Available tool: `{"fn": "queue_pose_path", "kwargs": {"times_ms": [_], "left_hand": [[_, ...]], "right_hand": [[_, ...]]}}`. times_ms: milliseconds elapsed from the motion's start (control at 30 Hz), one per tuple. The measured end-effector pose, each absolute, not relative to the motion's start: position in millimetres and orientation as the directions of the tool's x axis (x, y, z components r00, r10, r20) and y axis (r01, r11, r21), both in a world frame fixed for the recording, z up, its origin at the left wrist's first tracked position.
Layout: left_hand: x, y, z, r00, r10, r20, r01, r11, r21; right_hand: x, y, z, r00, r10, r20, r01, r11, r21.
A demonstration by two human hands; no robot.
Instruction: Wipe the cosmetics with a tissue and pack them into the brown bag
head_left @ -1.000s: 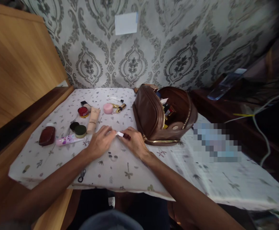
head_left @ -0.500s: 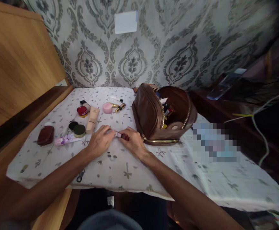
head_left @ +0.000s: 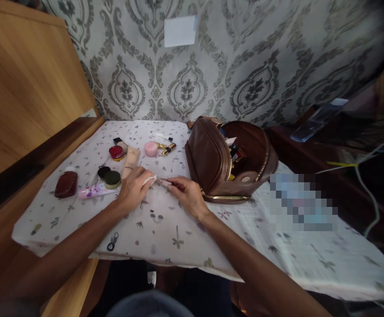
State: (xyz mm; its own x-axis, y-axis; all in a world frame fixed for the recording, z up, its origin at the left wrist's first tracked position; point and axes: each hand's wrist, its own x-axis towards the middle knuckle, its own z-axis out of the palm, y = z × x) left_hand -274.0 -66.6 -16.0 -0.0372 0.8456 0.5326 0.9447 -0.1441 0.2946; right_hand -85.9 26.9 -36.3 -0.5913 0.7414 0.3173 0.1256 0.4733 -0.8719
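My left hand [head_left: 135,188] is closed on a small white item [head_left: 149,179], perhaps a tissue or wipe. Facing it, my right hand [head_left: 189,193] pinches a small pinkish, slim item [head_left: 164,181], whose tip points at the white one. Both hands are just above the cloth, left of an unzipped brown bag [head_left: 208,152] with cosmetics inside. Beyond my left hand lies a beige tube [head_left: 131,159]. A green-lidded jar [head_left: 112,179] and a purple-white tube [head_left: 98,191] are left of that hand.
A pink jar [head_left: 151,149] and a gold-and-black lipstick [head_left: 169,149] lie behind the hands. Left are a red tin [head_left: 116,152] and a dark red bottle [head_left: 66,184]. A patterned cloth [head_left: 165,237] covers the table; a wooden panel [head_left: 36,66] rises at left.
The dark end at my right fingers no longer shows, and a slim pinkish part does. More of the white item shows at my left fingers. The view has shifted slightly.
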Motion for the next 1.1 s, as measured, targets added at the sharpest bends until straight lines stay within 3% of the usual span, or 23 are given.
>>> {"fn": "queue_pose_path", "kwargs": {"times_ms": [133,233,500,800,1100], "left_hand": [[-257,-68,-16,0.113,0.788,0.605,0.903,-0.336,0.269],[-249,-67,-18,0.14,0.789,0.598,0.898,-0.356,0.259],[-252,-64,-21,0.107,0.854,0.509,0.908,-0.293,0.299],[-260,-58,-18,0.008,0.898,0.439,0.916,-0.183,0.357],[-286,-52,-20,-0.148,0.884,0.444,0.957,0.014,0.291]], "right_hand": [[-90,29,-46,-0.584,0.774,0.245,0.087,0.359,-0.929],[-91,27,-45,-0.602,0.748,0.278,0.081,0.403,-0.911],[-89,21,-33,-0.646,0.687,0.333,0.26,0.608,-0.75],[-95,20,-35,-0.659,0.699,0.277,0.441,0.657,-0.611],[-90,23,-30,-0.621,0.725,0.297,0.39,0.614,-0.686]]}}
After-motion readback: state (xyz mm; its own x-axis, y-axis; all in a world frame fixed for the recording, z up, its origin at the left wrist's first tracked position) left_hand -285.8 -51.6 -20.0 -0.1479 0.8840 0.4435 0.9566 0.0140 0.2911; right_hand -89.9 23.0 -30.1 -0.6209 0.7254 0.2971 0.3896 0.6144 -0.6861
